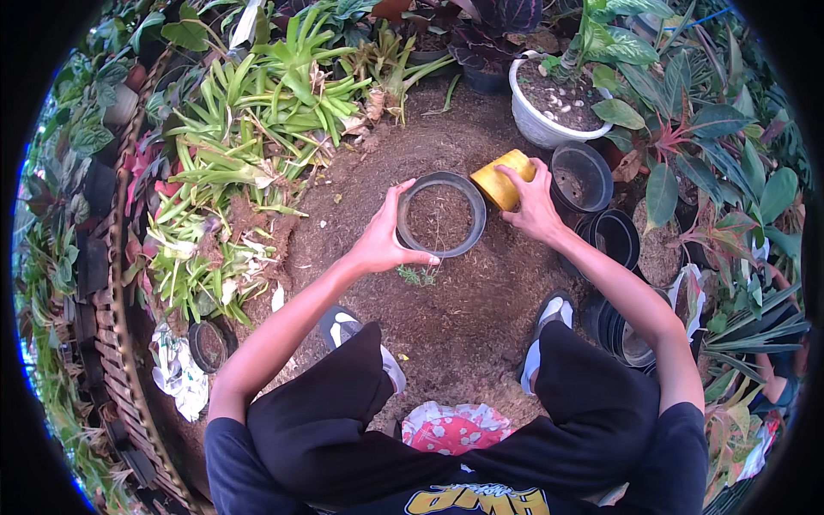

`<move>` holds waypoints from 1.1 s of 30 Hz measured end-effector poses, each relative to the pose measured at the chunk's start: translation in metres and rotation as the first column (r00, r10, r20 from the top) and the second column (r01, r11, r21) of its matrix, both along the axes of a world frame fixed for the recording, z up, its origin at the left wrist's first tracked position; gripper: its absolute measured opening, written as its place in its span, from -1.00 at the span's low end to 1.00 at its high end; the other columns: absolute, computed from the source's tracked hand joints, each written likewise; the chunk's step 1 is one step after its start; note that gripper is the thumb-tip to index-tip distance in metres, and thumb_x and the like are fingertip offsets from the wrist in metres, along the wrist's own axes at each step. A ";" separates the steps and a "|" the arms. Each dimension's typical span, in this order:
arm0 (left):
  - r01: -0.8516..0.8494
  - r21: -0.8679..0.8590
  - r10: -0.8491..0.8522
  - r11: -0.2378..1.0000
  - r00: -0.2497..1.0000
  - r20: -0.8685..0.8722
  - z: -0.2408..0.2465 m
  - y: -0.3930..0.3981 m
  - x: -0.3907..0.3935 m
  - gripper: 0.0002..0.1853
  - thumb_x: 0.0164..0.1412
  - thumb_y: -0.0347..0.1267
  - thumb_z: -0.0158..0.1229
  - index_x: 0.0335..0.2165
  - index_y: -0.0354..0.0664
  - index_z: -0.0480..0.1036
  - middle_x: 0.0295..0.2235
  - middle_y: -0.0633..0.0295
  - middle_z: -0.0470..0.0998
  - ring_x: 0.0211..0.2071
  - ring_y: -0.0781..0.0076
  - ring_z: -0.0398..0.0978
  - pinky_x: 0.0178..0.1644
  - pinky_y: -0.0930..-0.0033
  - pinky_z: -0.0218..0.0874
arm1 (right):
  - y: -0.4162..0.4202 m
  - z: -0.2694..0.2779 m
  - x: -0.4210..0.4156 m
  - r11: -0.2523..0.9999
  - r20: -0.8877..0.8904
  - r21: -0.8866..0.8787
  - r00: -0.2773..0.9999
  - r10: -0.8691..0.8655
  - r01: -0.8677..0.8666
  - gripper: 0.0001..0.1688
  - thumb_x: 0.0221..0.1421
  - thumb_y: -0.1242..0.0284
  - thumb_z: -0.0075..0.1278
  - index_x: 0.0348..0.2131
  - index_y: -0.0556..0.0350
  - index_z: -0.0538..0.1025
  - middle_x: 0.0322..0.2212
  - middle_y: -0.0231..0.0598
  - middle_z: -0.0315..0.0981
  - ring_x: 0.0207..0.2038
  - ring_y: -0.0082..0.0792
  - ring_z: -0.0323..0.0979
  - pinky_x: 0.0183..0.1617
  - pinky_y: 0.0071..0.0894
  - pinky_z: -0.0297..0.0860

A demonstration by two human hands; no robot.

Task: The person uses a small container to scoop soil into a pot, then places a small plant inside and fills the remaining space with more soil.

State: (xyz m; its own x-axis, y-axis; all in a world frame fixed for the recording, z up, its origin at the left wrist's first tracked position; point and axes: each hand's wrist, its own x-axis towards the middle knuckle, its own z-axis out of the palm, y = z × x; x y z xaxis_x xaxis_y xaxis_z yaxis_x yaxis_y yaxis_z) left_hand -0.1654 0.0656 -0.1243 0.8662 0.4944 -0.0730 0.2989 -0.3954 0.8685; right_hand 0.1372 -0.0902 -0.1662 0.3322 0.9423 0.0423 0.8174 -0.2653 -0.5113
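Note:
A round black plastic plant pot (477, 238) filled with brown soil stands on the ground before me. My left hand (389, 235) grips its left side, thumb at the near rim and fingers at the far rim. My right hand (531, 199) holds a yellow plastic container (496, 177), tilted, close by the pot's upper right rim. A thin dry stem lies across the soil in the pot, and a small green sprig (418, 275) is beside its near edge.
Uprooted green plants (257, 129) lie piled at the left. A white pot (553, 132) with pebbles stands at the upper right, with empty black pots (582, 177) below it. A small black pot (209, 346) and a crumpled white bag (180, 373) are at the lower left.

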 end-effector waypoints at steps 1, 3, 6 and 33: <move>-0.003 -0.005 0.003 1.000 1.000 -0.011 0.001 -0.001 0.000 0.59 -0.33 0.12 0.73 0.45 -0.22 -0.12 0.39 -0.21 0.19 0.45 -0.15 0.18 0.55 -0.11 -0.02 | -0.003 -0.008 -0.001 0.999 0.028 -0.026 0.999 0.037 -0.036 0.19 -0.24 0.51 0.50 0.36 -0.41 0.34 0.34 0.44 -0.19 0.39 0.52 -0.08 0.52 0.36 0.11; -0.019 -0.011 0.019 1.000 0.999 -0.034 0.001 -0.001 -0.002 0.59 -0.33 0.11 0.74 0.45 -0.23 -0.11 0.39 -0.21 0.20 0.45 -0.14 0.19 0.55 -0.10 -0.02 | -0.011 -0.016 -0.007 0.996 0.039 -0.080 0.998 0.050 -0.047 0.19 -0.25 0.51 0.48 0.36 -0.39 0.34 0.35 0.45 -0.21 0.37 0.50 -0.05 0.50 0.35 0.15; -0.012 -0.011 0.012 1.000 1.000 -0.022 0.002 0.001 -0.003 0.59 -0.34 0.10 0.74 0.45 -0.22 -0.10 0.39 -0.19 0.21 0.44 -0.13 0.19 0.54 -0.10 -0.01 | -0.016 -0.013 -0.016 0.985 -0.023 -0.170 1.000 -0.014 0.010 0.17 -0.26 0.44 0.49 0.35 -0.35 0.36 0.33 0.46 -0.15 0.34 0.47 -0.01 0.46 0.34 0.19; 0.025 -0.013 -0.026 1.000 1.000 -0.004 0.000 0.004 -0.002 0.57 -0.30 0.09 0.73 0.45 -0.24 -0.13 0.43 -0.23 0.09 0.48 -0.17 0.08 0.58 -0.17 -0.09 | 0.004 0.149 -0.004 0.987 -0.482 0.157 0.870 0.099 -0.026 0.08 -0.10 0.40 0.47 0.38 -0.29 0.36 0.31 -0.03 0.13 0.38 0.03 0.24 0.43 0.16 0.36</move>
State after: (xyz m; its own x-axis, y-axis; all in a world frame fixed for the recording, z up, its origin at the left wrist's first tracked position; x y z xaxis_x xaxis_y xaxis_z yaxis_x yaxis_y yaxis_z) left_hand -0.1677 0.0692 -0.1244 0.8782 0.4712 -0.0827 0.2923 -0.3916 0.8725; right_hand 0.1331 -0.0861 -0.0175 0.2854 0.9581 0.0239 0.4670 -0.1173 -0.8764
